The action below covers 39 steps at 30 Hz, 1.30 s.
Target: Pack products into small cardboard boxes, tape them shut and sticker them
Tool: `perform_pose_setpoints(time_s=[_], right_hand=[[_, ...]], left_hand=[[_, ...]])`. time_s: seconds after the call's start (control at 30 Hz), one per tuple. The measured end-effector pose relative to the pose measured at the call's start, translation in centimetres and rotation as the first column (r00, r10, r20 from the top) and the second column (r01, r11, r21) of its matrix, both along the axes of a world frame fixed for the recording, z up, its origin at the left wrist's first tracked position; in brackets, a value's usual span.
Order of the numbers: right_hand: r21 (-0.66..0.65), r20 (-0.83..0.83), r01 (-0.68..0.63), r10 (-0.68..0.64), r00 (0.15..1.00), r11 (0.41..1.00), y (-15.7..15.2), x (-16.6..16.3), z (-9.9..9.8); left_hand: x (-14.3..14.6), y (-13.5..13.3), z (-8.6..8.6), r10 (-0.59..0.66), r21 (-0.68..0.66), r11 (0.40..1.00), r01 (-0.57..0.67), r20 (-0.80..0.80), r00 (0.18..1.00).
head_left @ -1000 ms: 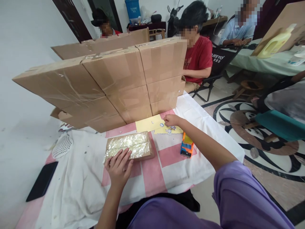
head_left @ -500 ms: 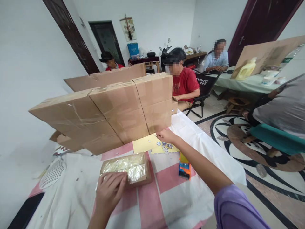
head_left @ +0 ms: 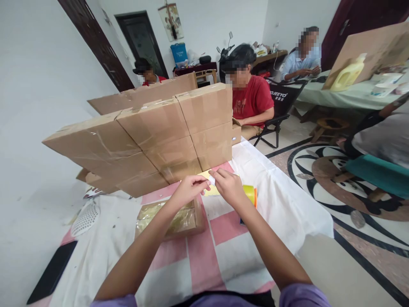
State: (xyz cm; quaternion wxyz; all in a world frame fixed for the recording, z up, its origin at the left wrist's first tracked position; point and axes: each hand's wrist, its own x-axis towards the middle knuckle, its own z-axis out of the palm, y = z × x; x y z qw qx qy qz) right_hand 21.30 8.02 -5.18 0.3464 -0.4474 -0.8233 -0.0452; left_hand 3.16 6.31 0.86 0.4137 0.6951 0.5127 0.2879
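Over the yellow sheet (head_left: 210, 191), my left hand (head_left: 192, 187) and my right hand (head_left: 229, 186) meet, fingertips pinched around a small white piece (head_left: 211, 180). It looks like a bit of paper or a sticker; its exact kind is too small to make out. Below my left forearm lies a cardboard box (head_left: 198, 215) covered with shiny clear tape. Right of my right wrist is a yellow and orange tape dispenser (head_left: 251, 193), partly behind the forearm. My hands cover much of the sheet and the small cut-outs on it.
Stacked cardboard boxes (head_left: 166, 145) form a wall along the table's far side. On the left lie a white perforated piece (head_left: 86, 219) and a black flat object (head_left: 53, 270). Beyond the boxes sits a person in red (head_left: 255, 98); other people sit farther back and at right.
My left hand has left the taped box and come up to my right hand. The right hand has lifted a small white piece from the yellow sheet, and both hands now pinch it.
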Motion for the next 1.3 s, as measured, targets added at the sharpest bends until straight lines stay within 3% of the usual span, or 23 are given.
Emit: perform_pose_setpoints(time_s=[0.1,0.17,0.27,0.33,0.53,0.67,0.73,0.87,0.93,1.03,1.1,1.17,1.3], right_hand=[[-0.060,-0.043,-0.014,0.011,0.999,0.998,-0.4,0.1,-0.2],[-0.107,-0.193,-0.055,0.033,0.981,0.993,-0.7,0.2,-0.3],[-0.219,-0.556,-0.196,0.043,0.830,0.956,-1.2,0.4,-0.4],[-0.269,-0.681,-0.306,0.044,0.731,0.913,-1.6,0.4,-0.3],[-0.249,-0.696,-0.345,0.080,0.713,0.905,-2.7,0.0,0.3],[-0.258,-0.717,-0.386,0.093,0.691,0.886,-3.6,0.0,0.1],[-0.276,-0.805,-0.464,0.061,0.590,0.842,-3.9,-0.1,-0.3],[-0.248,-0.955,-0.684,-0.055,0.291,0.686,-4.9,-0.8,-1.0],[-0.247,-0.967,-0.725,-0.120,0.223,0.643,-5.6,-1.1,-1.3],[-0.271,-0.962,-0.753,-0.177,0.206,0.600,-7.1,-1.4,-1.5],[-0.268,-0.961,-0.782,-0.215,0.174,0.563,-8.2,-1.5,-1.6],[-0.246,-0.957,-0.822,-0.261,0.124,0.514,-9.2,-1.6,-1.4],[-0.251,-0.944,-0.860,-0.307,0.117,0.444,-11.0,-2.1,-0.9]], left_hand=[[0.5,-0.5,-0.1,0.035,0.035,0.999,-0.037,0.036,0.999],[0.7,-0.7,-0.2,0.056,0.049,0.997,-0.058,0.038,0.998],[0.6,-0.8,-0.5,0.059,0.057,0.997,-0.061,0.031,0.998],[0.5,-0.9,-0.6,0.054,0.064,0.996,-0.056,0.023,0.998],[0.4,-2.0,-0.5,0.030,0.141,0.990,-0.023,-0.046,0.999],[0.5,-2.8,-0.5,0.011,0.116,0.993,-0.008,-0.025,1.000],[0.5,-3.1,-0.7,0.009,0.100,0.995,-0.009,0.005,1.000],[0.4,-3.6,-1.0,-0.049,0.092,0.995,0.047,0.020,0.999],[0.2,-4.3,-0.9,-0.083,0.129,0.988,0.085,-0.026,0.996],[-0.3,-6.1,-0.6,-0.090,0.232,0.964,0.128,-0.171,0.981],[-0.8,-7.4,-0.6,-0.084,0.326,0.929,0.175,-0.275,0.958],[-1.3,-8.5,-0.8,-0.078,0.455,0.856,0.246,-0.358,0.930],[-2.4,-10.0,-1.4,0.009,0.731,0.573,0.370,-0.457,0.890]])
